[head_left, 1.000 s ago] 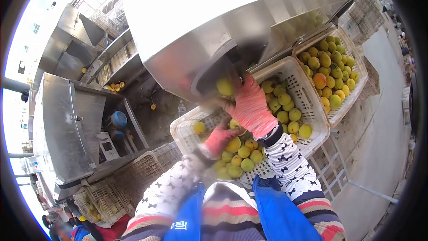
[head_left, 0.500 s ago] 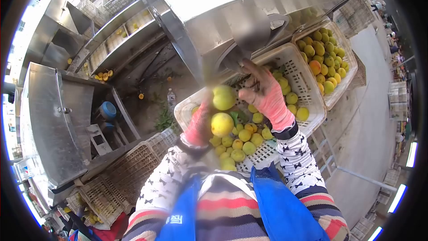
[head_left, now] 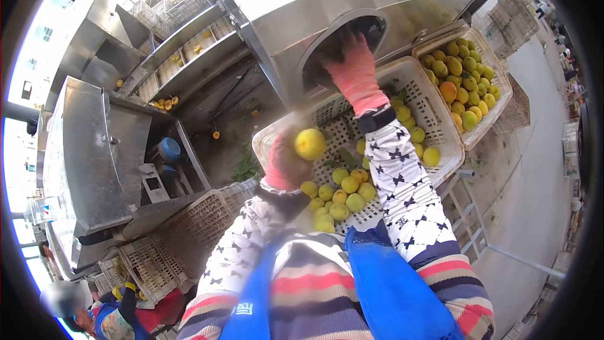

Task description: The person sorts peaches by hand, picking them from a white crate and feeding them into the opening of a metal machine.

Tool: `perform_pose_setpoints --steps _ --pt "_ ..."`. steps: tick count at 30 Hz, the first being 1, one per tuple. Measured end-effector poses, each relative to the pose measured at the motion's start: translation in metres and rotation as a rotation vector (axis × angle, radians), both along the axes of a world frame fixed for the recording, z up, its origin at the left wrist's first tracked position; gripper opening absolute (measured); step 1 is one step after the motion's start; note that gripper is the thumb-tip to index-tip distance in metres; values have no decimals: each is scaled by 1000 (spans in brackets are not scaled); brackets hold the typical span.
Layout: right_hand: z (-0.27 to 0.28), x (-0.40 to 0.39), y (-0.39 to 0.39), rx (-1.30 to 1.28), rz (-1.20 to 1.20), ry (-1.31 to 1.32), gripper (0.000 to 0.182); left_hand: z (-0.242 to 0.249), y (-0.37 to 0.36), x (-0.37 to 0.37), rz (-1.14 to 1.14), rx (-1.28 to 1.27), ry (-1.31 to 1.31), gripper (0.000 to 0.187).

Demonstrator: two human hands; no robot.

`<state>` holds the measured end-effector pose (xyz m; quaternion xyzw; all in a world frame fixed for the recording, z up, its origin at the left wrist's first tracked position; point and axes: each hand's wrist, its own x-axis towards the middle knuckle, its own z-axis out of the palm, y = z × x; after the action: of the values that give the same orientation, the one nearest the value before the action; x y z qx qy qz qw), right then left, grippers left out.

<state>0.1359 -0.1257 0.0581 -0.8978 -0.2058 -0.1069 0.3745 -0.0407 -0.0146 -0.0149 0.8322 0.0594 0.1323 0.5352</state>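
Observation:
My left hand (head_left: 286, 154), in a pink glove, is closed round a yellow peach (head_left: 310, 144) above the left side of a white plastic crate (head_left: 267, 135). The hand is partly blurred. More yellow-green peaches (head_left: 340, 196) lie in the crate below. My right hand (head_left: 352, 66), gloved in pink with dark fingers, reaches into a round opening (head_left: 308, 66) in the front of a steel machine (head_left: 277, 31). Shadow covers its fingers, so I cannot make out whether they hold anything.
A second crate (head_left: 462, 141) full of peaches stands at the right. Stacked crates (head_left: 204, 217) are at the lower left, below a steel cabinet (head_left: 88, 151). A metal frame (head_left: 469, 214) stands at the right. A person (head_left: 104, 315) is at the lower left.
My right hand has moved up from over the crate into the machine's opening. The greener of two peaches at my left hand is out of sight; the yellow one stays. A person appears at lower left.

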Motion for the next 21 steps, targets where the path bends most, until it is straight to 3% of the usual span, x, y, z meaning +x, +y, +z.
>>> perform_pose_setpoints --steps 1,4,8,9,12,13,16,19,21 --pt "7 -3 -13 129 61 -65 77 30 -3 0 48 71 -64 27" --pt "11 -67 -41 311 188 287 80 41 -6 4 128 136 -85 28" --pt "-29 -106 -48 512 444 642 77 16 -13 9 241 199 -401 26" --pt "-30 -109 -47 565 475 687 77 21 -17 11 260 118 -390 26" --pt "-13 -107 -56 367 494 321 80 44 -30 15 242 -527 -268 23" --pt "-5 -108 -58 333 478 285 83 51 -27 9 200 -357 -273 23" --pt "-1 -108 -62 321 377 447 84 41 -24 3 63 -793 -104 31" --pt "-2 -86 -53 236 293 175 84 34 -24 14 54 -1028 -78 36" --pt "-8 -59 -42 145 230 51 80 22 -15 19 168 -1227 101 37"
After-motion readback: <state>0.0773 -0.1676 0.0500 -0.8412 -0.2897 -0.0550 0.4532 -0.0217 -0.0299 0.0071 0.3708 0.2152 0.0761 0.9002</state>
